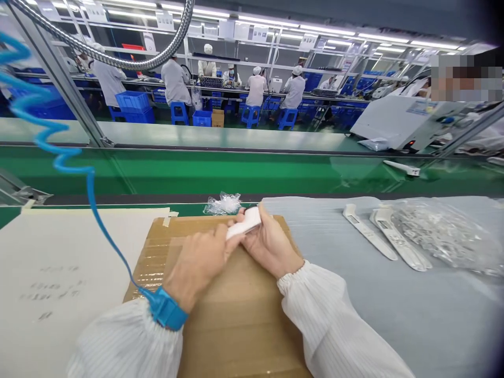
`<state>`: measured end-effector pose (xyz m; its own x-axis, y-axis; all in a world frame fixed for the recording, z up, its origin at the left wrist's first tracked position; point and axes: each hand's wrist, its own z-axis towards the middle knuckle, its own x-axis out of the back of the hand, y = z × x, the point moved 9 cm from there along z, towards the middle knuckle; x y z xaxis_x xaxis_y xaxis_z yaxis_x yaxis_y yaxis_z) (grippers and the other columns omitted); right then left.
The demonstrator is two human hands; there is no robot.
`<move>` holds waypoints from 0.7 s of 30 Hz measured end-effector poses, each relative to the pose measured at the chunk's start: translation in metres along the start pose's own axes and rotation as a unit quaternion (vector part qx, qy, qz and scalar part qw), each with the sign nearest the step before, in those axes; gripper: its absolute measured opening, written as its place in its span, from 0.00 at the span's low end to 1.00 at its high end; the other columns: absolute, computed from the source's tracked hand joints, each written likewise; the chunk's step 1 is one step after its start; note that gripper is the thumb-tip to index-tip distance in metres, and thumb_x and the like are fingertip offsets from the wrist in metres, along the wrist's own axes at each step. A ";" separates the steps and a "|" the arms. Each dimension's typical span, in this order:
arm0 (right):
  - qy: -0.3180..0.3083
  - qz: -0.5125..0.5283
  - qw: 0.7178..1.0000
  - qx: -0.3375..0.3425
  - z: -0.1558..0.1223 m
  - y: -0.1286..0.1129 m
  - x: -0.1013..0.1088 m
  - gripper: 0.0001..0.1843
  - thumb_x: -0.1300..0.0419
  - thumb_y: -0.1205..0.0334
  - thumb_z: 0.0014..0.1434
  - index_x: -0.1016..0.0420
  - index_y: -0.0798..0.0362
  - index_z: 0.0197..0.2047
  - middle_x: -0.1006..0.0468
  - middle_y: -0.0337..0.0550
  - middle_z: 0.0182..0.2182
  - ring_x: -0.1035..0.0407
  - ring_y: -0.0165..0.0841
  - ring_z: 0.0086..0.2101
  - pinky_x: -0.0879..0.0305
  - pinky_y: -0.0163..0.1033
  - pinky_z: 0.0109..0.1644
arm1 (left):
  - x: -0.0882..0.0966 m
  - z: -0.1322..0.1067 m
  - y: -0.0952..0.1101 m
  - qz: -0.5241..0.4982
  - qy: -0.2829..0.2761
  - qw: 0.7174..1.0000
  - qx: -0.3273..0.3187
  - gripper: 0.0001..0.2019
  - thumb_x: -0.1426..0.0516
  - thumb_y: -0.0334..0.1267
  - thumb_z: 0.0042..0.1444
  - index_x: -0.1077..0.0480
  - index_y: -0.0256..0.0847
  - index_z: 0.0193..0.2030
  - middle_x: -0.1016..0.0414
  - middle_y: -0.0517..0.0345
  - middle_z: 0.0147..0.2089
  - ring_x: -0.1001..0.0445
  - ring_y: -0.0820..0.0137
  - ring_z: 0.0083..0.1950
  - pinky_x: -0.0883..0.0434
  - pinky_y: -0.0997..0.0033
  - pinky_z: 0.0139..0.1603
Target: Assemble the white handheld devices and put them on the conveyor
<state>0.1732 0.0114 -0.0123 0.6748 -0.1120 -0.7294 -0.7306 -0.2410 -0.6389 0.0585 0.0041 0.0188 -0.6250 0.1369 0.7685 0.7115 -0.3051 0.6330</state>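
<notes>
Above a sheet of brown cardboard (240, 315), both hands hold one long white plastic part (244, 224) with a dark spot at its far end. My right hand (271, 241) is closed around its wider end. The near end lies in the closed fingers of my left hand (200, 260), which is slightly blurred and hides much of that end. A blue wrist strap (169, 310) with a coiled cord circles my left wrist. To the right, similar white plastic parts (397, 239) with an opening at one end lie on a pale foam sheet (315, 226).
A clear bag of small white pieces (449, 231) rests at the right. Crumpled clear plastic (222, 203) lies behind the cardboard. Beyond runs a green conveyor belt (177, 173) carrying another white part (401, 168). The coiled blue cord (59, 142) hangs at the left.
</notes>
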 end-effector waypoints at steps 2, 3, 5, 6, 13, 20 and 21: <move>-0.061 -0.017 0.998 0.013 -0.003 0.000 -0.016 0.16 0.42 0.47 0.65 0.25 0.51 0.38 0.22 0.41 0.36 0.26 0.36 0.42 0.30 0.42 0.52 | 0.013 0.002 -0.005 0.040 0.045 0.998 -0.009 0.20 0.49 0.55 0.65 0.28 0.44 0.53 0.21 0.46 0.45 0.23 0.52 0.47 0.30 0.56 0.46; -0.081 -0.027 0.996 0.023 -0.004 0.001 -0.022 0.15 0.42 0.48 0.65 0.24 0.51 0.40 0.21 0.42 0.40 0.27 0.36 0.46 0.32 0.42 0.56 | 0.018 0.001 -0.002 0.051 0.066 0.996 -0.030 0.21 0.51 0.54 0.66 0.30 0.46 0.57 0.22 0.47 0.51 0.24 0.53 0.52 0.30 0.56 0.50; -0.100 -0.051 0.993 0.035 -0.008 0.006 -0.031 0.16 0.42 0.48 0.66 0.24 0.51 0.45 0.21 0.43 0.45 0.29 0.37 0.50 0.34 0.43 0.60 | 0.028 -0.003 0.005 0.015 0.113 0.991 -0.068 0.22 0.49 0.52 0.67 0.36 0.47 0.63 0.27 0.51 0.60 0.28 0.58 0.59 0.32 0.57 0.57; -0.103 -0.062 0.992 0.037 -0.009 0.010 -0.034 0.16 0.42 0.47 0.65 0.24 0.51 0.47 0.21 0.44 0.46 0.30 0.37 0.52 0.35 0.44 0.60 | 0.030 -0.005 0.010 0.000 0.126 0.989 -0.080 0.22 0.49 0.51 0.67 0.37 0.46 0.63 0.28 0.51 0.62 0.29 0.59 0.61 0.33 0.58 0.59; -0.066 -0.058 0.995 0.045 -0.009 0.016 -0.026 0.15 0.37 0.47 0.61 0.23 0.50 0.40 0.21 0.45 0.41 0.30 0.39 0.51 0.33 0.47 0.59 | 0.023 -0.007 0.035 0.083 0.168 0.974 -0.130 0.19 0.52 0.47 0.69 0.33 0.39 0.58 0.25 0.45 0.57 0.25 0.57 0.54 0.30 0.58 0.54; -0.087 0.007 0.996 0.032 -0.005 -0.009 -0.014 0.11 0.40 0.51 0.64 0.24 0.50 0.38 0.25 0.40 0.37 0.30 0.34 0.46 0.38 0.42 0.64 | 0.022 0.002 0.005 0.045 0.096 0.979 -0.175 0.19 0.48 0.48 0.67 0.34 0.45 0.61 0.24 0.51 0.57 0.25 0.60 0.55 0.28 0.60 0.54; -0.084 0.016 0.996 0.035 -0.005 -0.012 -0.012 0.11 0.40 0.52 0.64 0.24 0.50 0.38 0.25 0.40 0.37 0.30 0.33 0.46 0.39 0.42 0.65 | 0.023 0.002 0.003 0.049 0.090 0.979 -0.178 0.18 0.50 0.48 0.68 0.32 0.44 0.59 0.23 0.50 0.56 0.24 0.60 0.54 0.28 0.60 0.54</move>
<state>0.1746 0.0112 0.0052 0.6293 0.0451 -0.7759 -0.7604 -0.1707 -0.6266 0.0463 0.0082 0.0387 -0.6283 -0.0676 0.7750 0.6343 -0.6212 0.4601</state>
